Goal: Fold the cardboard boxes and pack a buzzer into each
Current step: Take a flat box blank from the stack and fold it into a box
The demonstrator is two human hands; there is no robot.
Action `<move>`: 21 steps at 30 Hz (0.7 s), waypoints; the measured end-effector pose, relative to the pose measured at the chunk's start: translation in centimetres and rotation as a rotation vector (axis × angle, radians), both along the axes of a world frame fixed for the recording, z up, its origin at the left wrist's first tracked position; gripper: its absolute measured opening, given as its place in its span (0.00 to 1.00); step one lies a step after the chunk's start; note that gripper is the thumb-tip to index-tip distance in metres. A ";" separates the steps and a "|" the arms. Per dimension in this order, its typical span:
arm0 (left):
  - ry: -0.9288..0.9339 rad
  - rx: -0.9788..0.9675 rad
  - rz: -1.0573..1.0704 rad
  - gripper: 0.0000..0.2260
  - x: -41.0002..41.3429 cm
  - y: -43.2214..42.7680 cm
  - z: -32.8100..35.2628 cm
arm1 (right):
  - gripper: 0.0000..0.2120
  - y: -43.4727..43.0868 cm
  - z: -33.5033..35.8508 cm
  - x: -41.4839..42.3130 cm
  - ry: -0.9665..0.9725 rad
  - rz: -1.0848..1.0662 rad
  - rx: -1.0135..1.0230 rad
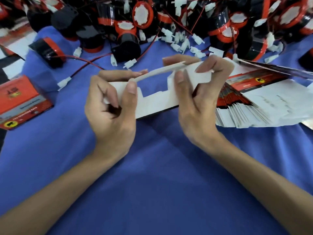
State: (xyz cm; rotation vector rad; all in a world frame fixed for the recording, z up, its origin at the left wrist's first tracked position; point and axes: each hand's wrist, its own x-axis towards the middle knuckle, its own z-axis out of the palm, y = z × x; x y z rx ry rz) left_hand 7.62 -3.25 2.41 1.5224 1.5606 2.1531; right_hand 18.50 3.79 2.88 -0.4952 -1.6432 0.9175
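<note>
Blue cloth (155, 167) covers the whole work surface, with a heap of black-and-red buzzers (169, 19) and their white plugs along the far edge, one folded red box (23, 100) at the left and a fanned stack of flat boxes (257, 106) at the right. Above the cloth's middle, the left hand (110, 109) and right hand (199, 99) each pinch an end of a half-opened white cardboard box (157, 102), thumbs on its near face and fingers curled behind.

Blue tablecloth (155, 175) under soft, even light
It covers the work surface and lies in shallow creases and folds, with faint shadows across its middle.
</note>
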 end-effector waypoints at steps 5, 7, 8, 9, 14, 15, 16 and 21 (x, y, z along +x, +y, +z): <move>-0.069 0.000 -0.061 0.15 -0.2 1.2 -0.8 | 0.17 0.6 -1.0 0.3 0.009 0.075 0.008; -0.061 -0.005 -0.032 0.13 -0.5 1.0 -1.1 | 0.16 0.7 -1.5 0.5 0.000 0.094 0.031; -0.050 -0.014 -0.011 0.13 -0.4 1.0 -1.1 | 0.14 0.8 -1.6 0.5 0.009 0.111 0.031; -0.040 -0.032 0.011 0.12 -0.3 1.0 -1.0 | 0.13 0.9 -1.7 0.4 0.015 0.124 0.015; -0.065 -0.188 0.070 0.08 -0.2 1.1 -0.8 | 0.12 1.0 -1.5 0.3 0.005 0.078 -0.012; -0.077 -0.219 0.072 0.07 -0.3 0.9 -0.9 | 0.12 1.0 -1.6 0.4 0.002 0.076 0.002; -0.080 -0.234 0.081 0.06 -0.4 0.8 -1.0 | 0.12 1.0 -1.7 0.4 0.009 0.068 0.022; -0.023 -0.370 0.106 0.08 -0.1 1.1 -1.2 | 0.12 1.1 -1.6 0.8 0.025 0.106 -0.014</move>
